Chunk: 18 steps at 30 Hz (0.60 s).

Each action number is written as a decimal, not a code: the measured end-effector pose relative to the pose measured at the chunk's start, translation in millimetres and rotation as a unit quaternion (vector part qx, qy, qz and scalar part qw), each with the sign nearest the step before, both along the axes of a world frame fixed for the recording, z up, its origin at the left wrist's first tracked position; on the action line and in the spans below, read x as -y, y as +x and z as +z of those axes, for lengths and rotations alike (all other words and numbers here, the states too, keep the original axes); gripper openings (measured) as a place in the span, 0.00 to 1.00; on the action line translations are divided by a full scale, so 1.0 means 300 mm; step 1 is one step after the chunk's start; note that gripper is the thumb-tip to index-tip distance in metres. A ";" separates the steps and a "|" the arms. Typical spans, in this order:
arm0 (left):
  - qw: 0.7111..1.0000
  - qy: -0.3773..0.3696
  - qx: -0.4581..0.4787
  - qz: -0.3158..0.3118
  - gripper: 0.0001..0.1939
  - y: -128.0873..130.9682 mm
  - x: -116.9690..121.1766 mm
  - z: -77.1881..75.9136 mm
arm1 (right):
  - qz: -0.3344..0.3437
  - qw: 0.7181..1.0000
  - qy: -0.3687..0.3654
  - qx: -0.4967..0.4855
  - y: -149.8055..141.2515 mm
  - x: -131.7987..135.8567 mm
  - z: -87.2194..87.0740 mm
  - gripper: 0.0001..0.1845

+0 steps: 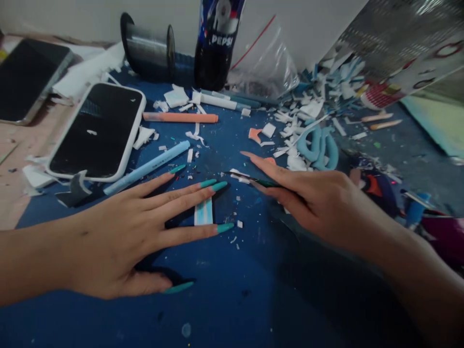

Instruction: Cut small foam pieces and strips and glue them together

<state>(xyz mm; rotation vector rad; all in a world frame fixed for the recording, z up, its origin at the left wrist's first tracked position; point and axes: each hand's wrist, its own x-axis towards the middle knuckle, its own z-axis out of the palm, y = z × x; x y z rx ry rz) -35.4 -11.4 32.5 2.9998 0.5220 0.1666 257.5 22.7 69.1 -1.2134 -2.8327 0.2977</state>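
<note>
My left hand [134, 237] lies flat with its fingers spread on the dark blue work surface [224, 299]. Its fingers rest over a small white and light-blue striped piece [203, 212], part of which is hidden beneath them. To the right, my right hand [322, 198] pinches a slim craft knife [266, 183] with a dark, greenish body. Its thin tip points left, just beyond the left fingertips and apart from the striped piece. Tiny white scraps [239, 224] are scattered between the two hands.
Behind my left hand are a light-blue marker [152, 164], an orange marker [181, 117] and a white-cased phone [97, 130]. A wire spool [149, 46] and Pepsi bottle [215, 53] stand at the back. Light-blue-handled scissors [319, 147] lie among white scraps on the right.
</note>
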 end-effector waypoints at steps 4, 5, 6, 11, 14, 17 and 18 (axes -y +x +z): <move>1.000 0.010 -0.003 0.007 0.37 0.003 0.004 0.012 | -0.056 0.998 -0.013 -0.018 -0.025 0.006 0.014 0.26; 1.000 0.009 0.001 0.009 0.37 0.003 0.005 0.014 | -0.067 0.997 -0.016 -0.023 -0.030 0.007 0.017 0.25; 1.000 0.007 0.004 0.009 0.37 0.002 0.005 0.016 | -0.077 0.997 -0.018 -0.028 -0.036 0.007 0.019 0.24; 1.000 -0.001 0.010 0.016 0.38 -0.001 0.007 0.017 | -0.123 0.991 0.018 -0.055 -0.055 0.002 0.009 0.20; 0.999 0.001 0.013 0.038 0.40 -0.003 0.007 0.012 | -0.138 0.986 0.045 -0.076 -0.054 0.002 -0.004 0.24; 0.999 0.009 0.014 0.037 0.40 -0.001 0.006 0.013 | -0.152 0.982 0.069 -0.086 -0.051 0.005 -0.012 0.26; 0.999 0.016 0.016 0.035 0.39 0.001 0.007 0.015 | -0.162 0.979 0.086 -0.087 -0.051 0.006 -0.013 0.27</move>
